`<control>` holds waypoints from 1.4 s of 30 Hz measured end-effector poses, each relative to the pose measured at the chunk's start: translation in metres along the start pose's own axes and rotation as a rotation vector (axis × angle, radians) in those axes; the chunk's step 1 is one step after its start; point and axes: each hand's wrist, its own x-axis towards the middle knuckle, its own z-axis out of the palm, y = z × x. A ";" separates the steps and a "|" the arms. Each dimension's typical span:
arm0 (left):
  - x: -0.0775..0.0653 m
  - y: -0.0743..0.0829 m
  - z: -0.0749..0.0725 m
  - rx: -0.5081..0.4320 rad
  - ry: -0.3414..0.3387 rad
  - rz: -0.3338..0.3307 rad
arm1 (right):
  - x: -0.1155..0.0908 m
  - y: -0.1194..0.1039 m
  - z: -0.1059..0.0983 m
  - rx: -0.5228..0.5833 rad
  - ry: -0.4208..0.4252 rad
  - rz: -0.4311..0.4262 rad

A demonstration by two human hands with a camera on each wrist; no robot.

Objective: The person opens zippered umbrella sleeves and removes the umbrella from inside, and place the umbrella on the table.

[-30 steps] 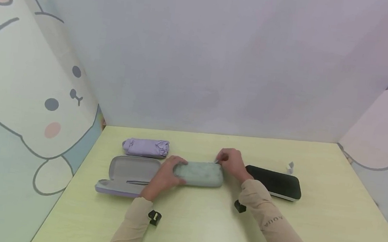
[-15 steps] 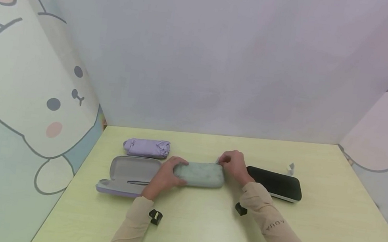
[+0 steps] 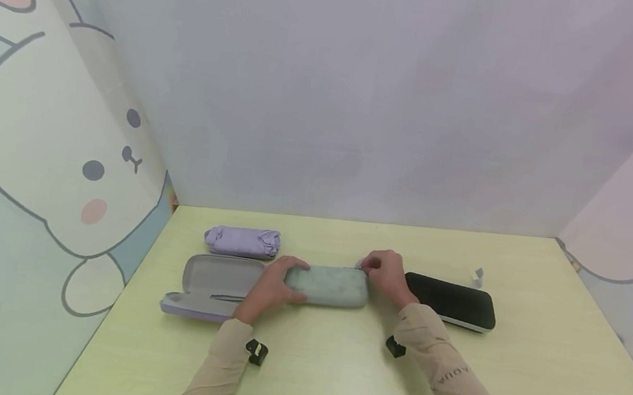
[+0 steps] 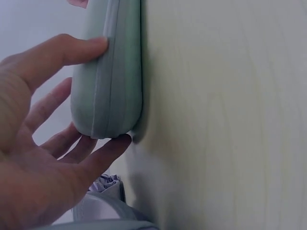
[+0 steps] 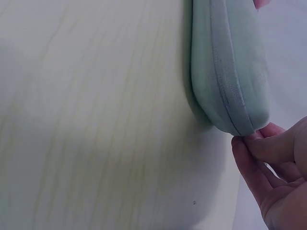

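Note:
A soft pale-green zip case [image 3: 330, 286] lies lengthwise on the table, its zipper running along the side. My left hand [image 3: 276, 284] grips its left end; in the left wrist view the thumb [image 4: 86, 50] lies on the case by the zipper, with fingertips at the rounded end. At the far right corner, my right hand [image 3: 388, 276] has thumb and finger pinched together at the zipper [image 5: 228, 67], and a small pale tab [image 3: 360, 263] shows beside the fingertips. The pinched zipper pull itself is mostly hidden by the fingers.
Left of the hands lies an opened grey-lined case [image 3: 222, 276] with a lavender outside. Behind it is a lavender wrapped bundle [image 3: 242, 242]. A black case [image 3: 451, 301] with a pale underside lies right of my right hand, with a small white piece [image 3: 477, 277] behind it.
My right hand has shifted slightly right and nearer, round the far right corner of the green case. My left hand keeps its grip on the left end.

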 end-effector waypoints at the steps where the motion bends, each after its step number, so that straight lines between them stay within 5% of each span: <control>1: 0.000 0.000 0.000 -0.002 0.000 -0.005 | -0.001 0.000 0.000 0.004 0.005 0.002; 30: 0.003 0.004 0.001 0.012 0.018 -0.063 | -0.021 -0.013 0.015 0.062 0.235 0.222; 42: 0.002 0.003 0.001 0.005 0.020 -0.071 | -0.024 -0.013 0.018 0.068 0.274 0.239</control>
